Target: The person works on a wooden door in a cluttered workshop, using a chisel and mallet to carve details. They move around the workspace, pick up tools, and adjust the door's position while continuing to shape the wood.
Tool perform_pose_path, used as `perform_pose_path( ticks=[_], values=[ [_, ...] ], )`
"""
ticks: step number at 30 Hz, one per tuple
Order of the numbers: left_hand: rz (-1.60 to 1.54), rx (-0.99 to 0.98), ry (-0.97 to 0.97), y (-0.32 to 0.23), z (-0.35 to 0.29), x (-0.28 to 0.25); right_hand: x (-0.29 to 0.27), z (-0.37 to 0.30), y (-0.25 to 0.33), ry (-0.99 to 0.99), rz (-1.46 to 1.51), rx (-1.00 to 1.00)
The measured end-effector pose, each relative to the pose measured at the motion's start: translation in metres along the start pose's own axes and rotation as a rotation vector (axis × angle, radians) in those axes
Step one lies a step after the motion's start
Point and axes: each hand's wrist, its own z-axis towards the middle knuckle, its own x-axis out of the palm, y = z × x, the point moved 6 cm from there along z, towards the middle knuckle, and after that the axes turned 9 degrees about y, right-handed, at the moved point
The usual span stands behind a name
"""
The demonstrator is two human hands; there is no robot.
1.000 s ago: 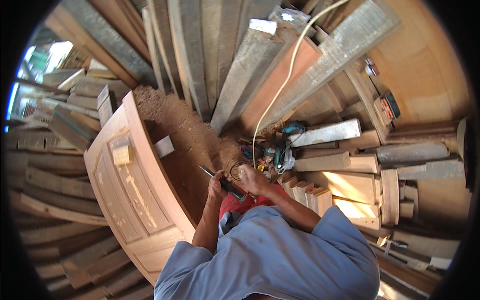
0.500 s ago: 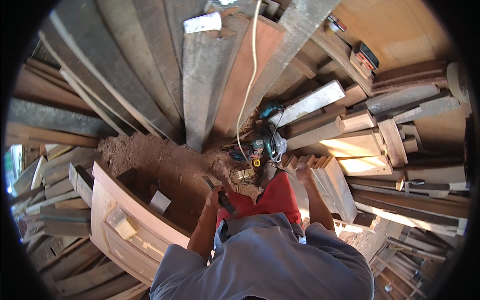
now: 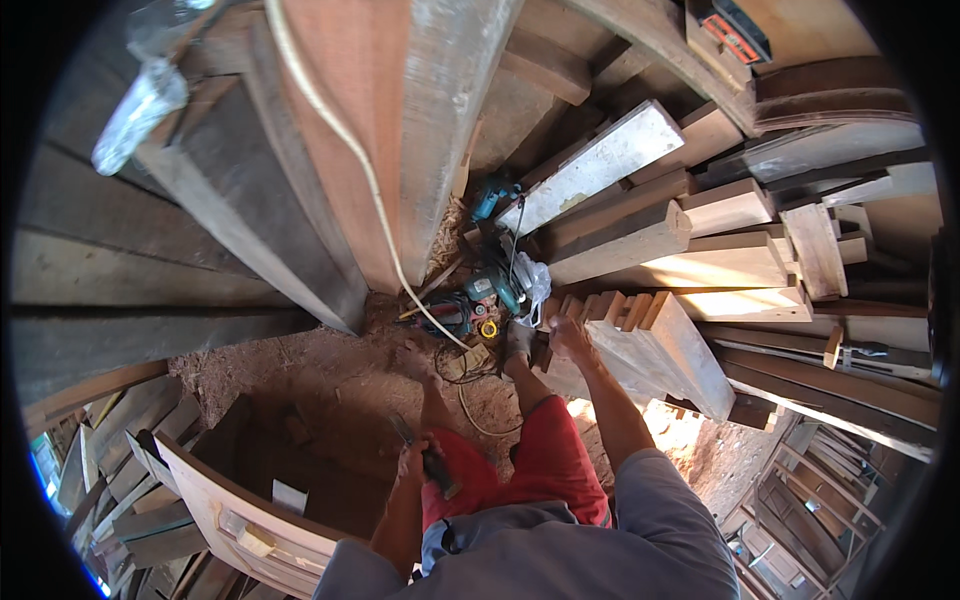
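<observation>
My left hand (image 3: 415,462) is closed around a long dark hand tool (image 3: 438,470) with a narrow front end and a brownish rear end, held over my left thigh; its exact kind does not show. Stretched forward, my right hand (image 3: 568,338) is beside the front ends of a stack of wooden pieces (image 3: 640,325). Its fingers look loosely extended, and I see nothing in them. Just left of that hand, a teal power tool (image 3: 492,290) lies on the ground among cables, with a clear plastic bag (image 3: 535,285) against it.
Another teal tool (image 3: 490,198) lies farther off. A pale cord (image 3: 340,130) runs down past leaning planks (image 3: 370,110). At lower left stands a curved wooden panel (image 3: 250,510) with a small block (image 3: 255,540) on it. Timber is piled along the right side.
The view has turned and moved closer to the ground tools. My right hand has reached forward, nearer the teal tool and the stack's ends. My left hand still grips the dark tool.
</observation>
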Motion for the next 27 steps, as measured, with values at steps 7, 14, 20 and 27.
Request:
perform_pose_path(
  ticks=[7,14,20,27],
  values=[
    [-0.056,0.032,-0.018,-0.017,0.008,0.041,0.008,0.14,-0.021,-0.015,-0.108,-0.151],
    [0.013,0.055,-0.095,-0.03,0.006,0.051,-0.049,0.235,0.042,-0.599,0.1,-0.388],
    [0.126,0.038,-0.14,-0.042,0.009,0.054,-0.069,0.337,0.078,-0.258,-0.058,0.003],
    [0.145,0.058,-0.146,-0.051,0.007,0.056,-0.071,0.368,0.086,-0.215,-0.072,0.105]
  ],
)
